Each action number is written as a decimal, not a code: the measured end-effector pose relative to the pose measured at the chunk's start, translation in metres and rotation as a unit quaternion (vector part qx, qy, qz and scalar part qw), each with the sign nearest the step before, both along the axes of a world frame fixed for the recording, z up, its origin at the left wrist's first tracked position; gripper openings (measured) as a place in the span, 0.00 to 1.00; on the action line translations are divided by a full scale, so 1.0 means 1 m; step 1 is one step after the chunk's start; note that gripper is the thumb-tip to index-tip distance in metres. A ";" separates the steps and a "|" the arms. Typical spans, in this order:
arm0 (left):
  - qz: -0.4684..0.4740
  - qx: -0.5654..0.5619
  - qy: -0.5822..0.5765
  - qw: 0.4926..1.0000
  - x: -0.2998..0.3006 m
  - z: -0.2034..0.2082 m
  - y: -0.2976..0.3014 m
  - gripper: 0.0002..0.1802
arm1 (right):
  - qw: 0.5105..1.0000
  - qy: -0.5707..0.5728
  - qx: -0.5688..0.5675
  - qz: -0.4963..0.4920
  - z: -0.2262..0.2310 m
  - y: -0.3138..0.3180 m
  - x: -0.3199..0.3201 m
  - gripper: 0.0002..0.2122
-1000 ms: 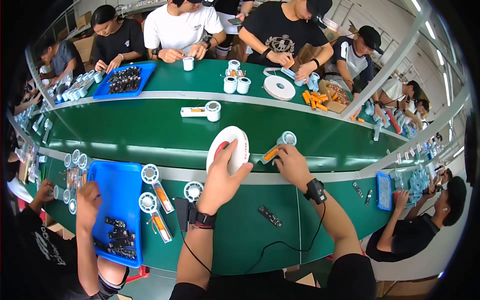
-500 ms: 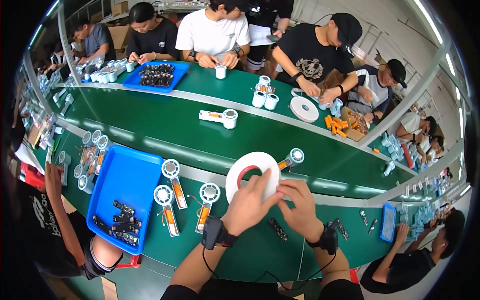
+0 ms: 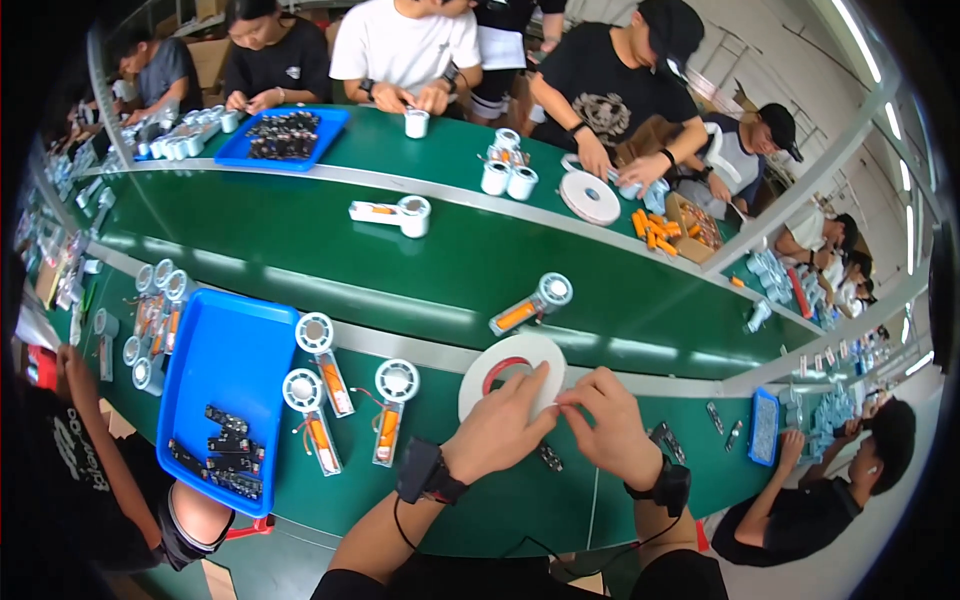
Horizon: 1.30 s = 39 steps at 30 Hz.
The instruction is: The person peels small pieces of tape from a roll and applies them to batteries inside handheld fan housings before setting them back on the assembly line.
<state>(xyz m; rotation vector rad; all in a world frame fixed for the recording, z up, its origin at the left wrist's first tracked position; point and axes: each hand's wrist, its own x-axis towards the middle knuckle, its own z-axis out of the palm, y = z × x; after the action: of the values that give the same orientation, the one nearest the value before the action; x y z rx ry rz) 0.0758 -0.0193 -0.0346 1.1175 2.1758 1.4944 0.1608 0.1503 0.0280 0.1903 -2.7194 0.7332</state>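
A wide white tape roll (image 3: 546, 352) with a red core is gripped by my left hand (image 3: 497, 430), its fingers lying over the face of the roll. At the roll's right edge, my right hand (image 3: 612, 428) pinches with thumb and forefinger; what lies between the fingertips is too small to make out, perhaps the tape's end. Under and beside my hands lie small black circuit boards (image 3: 551, 458). Left of the roll stand three small fan units, the nearest one (image 3: 397, 381) with an orange battery and red wires showing in its open handle.
A blue tray (image 3: 235, 325) holding several circuit boards stands at the left, more fan units (image 3: 165, 300) beyond it. Past a metal rail runs a green belt (image 3: 300, 240) carrying two fan units (image 3: 553, 290). Co-workers sit across the belt and on both sides.
The view has shifted, and the two fan units on the belt have moved left. The roll sits lower and flatter. My right hand has drawn slightly away from the roll, fingertips still pinched.
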 end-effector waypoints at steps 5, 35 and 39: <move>-0.004 0.006 0.007 1.000 0.001 0.004 -0.012 0.34 | 0.999 0.040 -0.025 -0.006 -0.001 -0.010 -0.001 0.11; -0.355 0.146 -0.461 0.800 -0.045 -0.002 -0.055 0.29 | 0.960 -0.214 -0.174 -0.044 -0.095 -0.048 -0.209 0.13; -0.360 0.148 -0.464 0.796 -0.048 -0.001 -0.059 0.29 | 0.987 -0.108 -0.117 0.002 -0.112 -0.056 -0.211 0.11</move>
<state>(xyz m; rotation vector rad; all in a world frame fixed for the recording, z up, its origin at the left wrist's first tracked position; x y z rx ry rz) 0.0276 -0.0786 -0.0353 0.8367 0.7430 1.5197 -0.0499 0.0939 -0.0837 0.0638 -2.8015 1.1242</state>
